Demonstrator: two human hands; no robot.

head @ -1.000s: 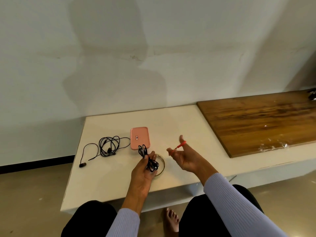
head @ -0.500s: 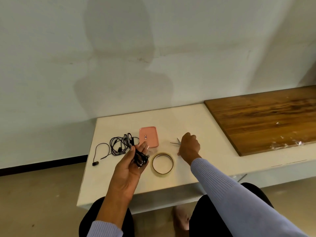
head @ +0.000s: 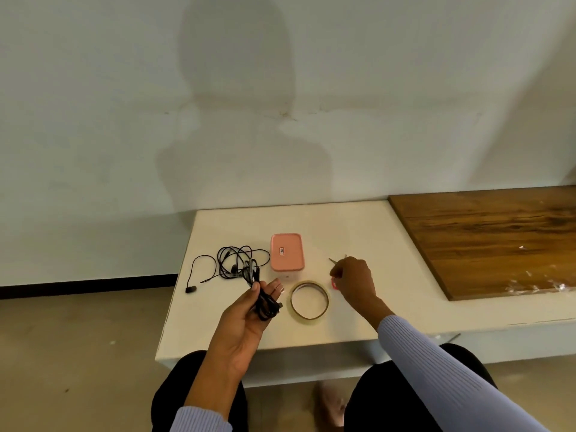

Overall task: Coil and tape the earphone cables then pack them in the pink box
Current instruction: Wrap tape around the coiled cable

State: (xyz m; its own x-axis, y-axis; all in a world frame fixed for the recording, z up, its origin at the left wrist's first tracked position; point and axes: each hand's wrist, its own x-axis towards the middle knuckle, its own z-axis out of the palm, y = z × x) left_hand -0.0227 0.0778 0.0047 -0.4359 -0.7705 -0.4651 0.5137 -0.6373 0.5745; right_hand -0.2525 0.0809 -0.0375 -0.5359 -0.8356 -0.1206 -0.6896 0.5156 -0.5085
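My left hand [head: 249,313] is raised palm-up over the near edge of the white bench and grips a coiled black earphone cable [head: 265,302]. A second black earphone cable [head: 237,261] lies loosely tangled on the bench to the left of the closed pink box [head: 286,252], one earbud [head: 190,289] trailing out to the left. A tape roll [head: 309,299] lies flat in front of the box. To its right my right hand [head: 353,279] rests on the bench, fingers curled on small red-handled scissors [head: 336,261] whose blades point left.
The white bench [head: 358,232] ends at a left edge near the loose cable, with floor beyond. A wooden board [head: 492,238] covers the bench to the right, with bits of clear tape near its front edge. A wall stands close behind. My knees sit below the front edge.
My right hand, held up with the scissors a second ago, has come down onto the bench right of the pink box. My left hand still holds the coiled cable, now palm-up.
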